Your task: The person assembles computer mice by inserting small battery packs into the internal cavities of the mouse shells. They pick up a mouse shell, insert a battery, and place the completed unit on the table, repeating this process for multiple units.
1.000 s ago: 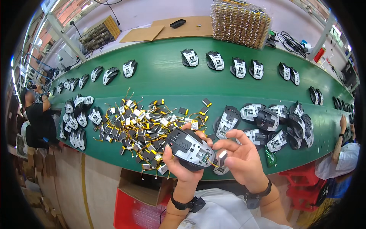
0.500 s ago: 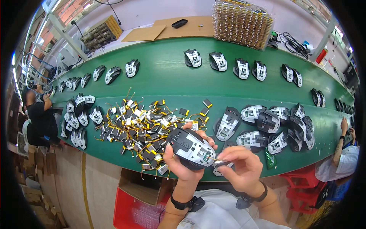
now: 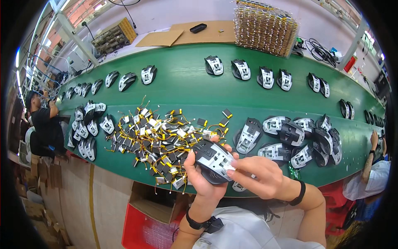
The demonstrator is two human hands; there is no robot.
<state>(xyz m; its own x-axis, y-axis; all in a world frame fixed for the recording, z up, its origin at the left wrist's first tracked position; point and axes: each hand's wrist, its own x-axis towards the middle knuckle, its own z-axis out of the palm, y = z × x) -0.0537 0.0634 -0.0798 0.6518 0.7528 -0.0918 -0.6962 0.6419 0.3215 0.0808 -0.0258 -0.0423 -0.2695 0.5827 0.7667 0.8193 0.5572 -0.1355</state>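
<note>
Head view: left hand [image 3: 206,184] curls round mouse shell [image 3: 210,159] by surface's [image 3: 120,167] near edge.
Right hand [image 3: 263,176], near-closed, pinches pale piece [image 3: 229,167], perhaps battery; press evenly.

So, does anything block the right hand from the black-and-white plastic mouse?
Nothing visible does: the right hand is at the right end of the black-and-white plastic mouse in the left hand. Anything beneath the right hand is hidden.
</note>
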